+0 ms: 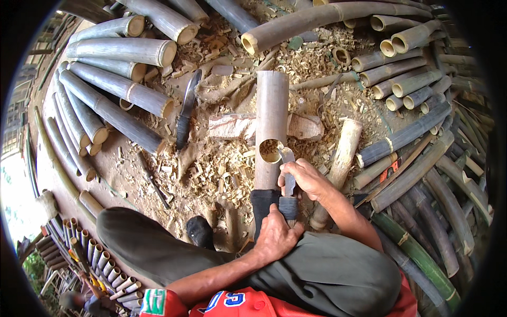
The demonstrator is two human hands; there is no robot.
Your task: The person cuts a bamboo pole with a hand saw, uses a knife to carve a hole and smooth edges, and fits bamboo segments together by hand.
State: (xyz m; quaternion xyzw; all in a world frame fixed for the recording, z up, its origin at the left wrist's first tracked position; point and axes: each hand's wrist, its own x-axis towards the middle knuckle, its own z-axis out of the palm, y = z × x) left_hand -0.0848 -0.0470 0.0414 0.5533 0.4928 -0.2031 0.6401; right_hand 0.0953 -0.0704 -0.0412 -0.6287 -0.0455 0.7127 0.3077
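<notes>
Pinching the hooked knife by its blade, your right hand puts the tip at the right rim of a round hole in the bamboo tube. Progress: hole is through the upper wall, outline close to round; chip-like bits show inside. Left, my read: rim cleanup, maybe slight widening. Edge finish too small to judge. Only one hole on the face you see; underside hidden.

Pose: right forearm enters from the lower right, thumb and fingers pressed onto the metal just above the dark-wrapped handle. Left forearm crosses your lap; your left hand looks curled over the handle's lower end, knuckles up. Blade roughly in line with the tube.

Tube points away from you, laid across a rough log, near end against black fabric, possibly a socked foot. Shavings litter the ground around it. Further out: bigger knife to your left, pale bamboo piece to your right, bamboo poles beyond on both sides.
</notes>
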